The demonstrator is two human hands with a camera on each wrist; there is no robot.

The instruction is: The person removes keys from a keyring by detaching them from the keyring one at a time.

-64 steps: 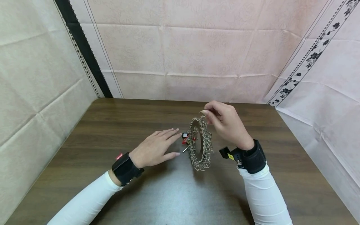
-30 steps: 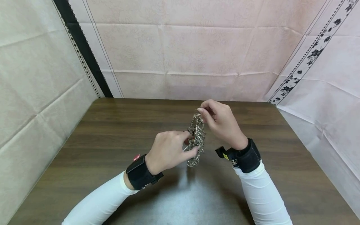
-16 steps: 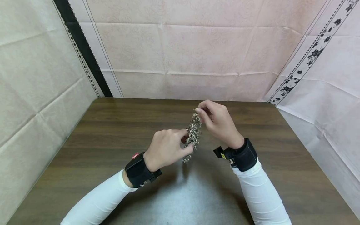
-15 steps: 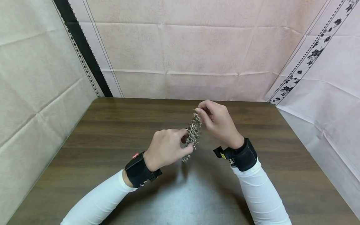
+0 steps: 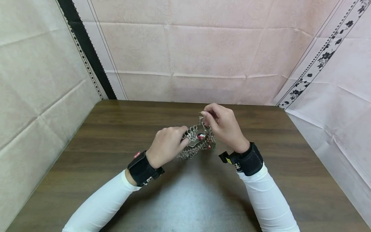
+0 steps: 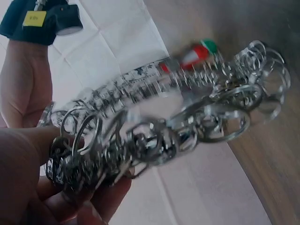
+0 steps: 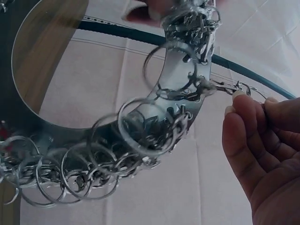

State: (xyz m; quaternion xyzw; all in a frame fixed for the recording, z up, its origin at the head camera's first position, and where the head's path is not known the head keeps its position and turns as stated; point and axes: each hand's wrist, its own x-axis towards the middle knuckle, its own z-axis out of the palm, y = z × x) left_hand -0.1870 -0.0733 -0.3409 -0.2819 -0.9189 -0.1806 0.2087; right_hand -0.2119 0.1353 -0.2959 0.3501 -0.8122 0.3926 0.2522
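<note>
two-handed hold on the loop-covered metal ring (image 6: 150, 140), up over the counter (image 5: 185, 203): one side clasped in left grip (image 5: 166, 145), short chain (image 7: 228, 87) pinched in right grip (image 5: 224, 125). turn slowly, no tugging.

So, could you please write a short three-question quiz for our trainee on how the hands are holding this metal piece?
1. Multiple choice: what is the middle of the ring-shaped metal plate like?
A) Solid metal
B) An open round hole
C) Covered with cloth

2. True or false: the left hand is touching nothing.

3. Short answer: what, joined to the edge of the plate, is the right hand pinching?

Key:
1. B: the hole shows plainly in the right wrist view.
2. False: it grips one side of the looped metal piece.
3. A short chain.
</note>
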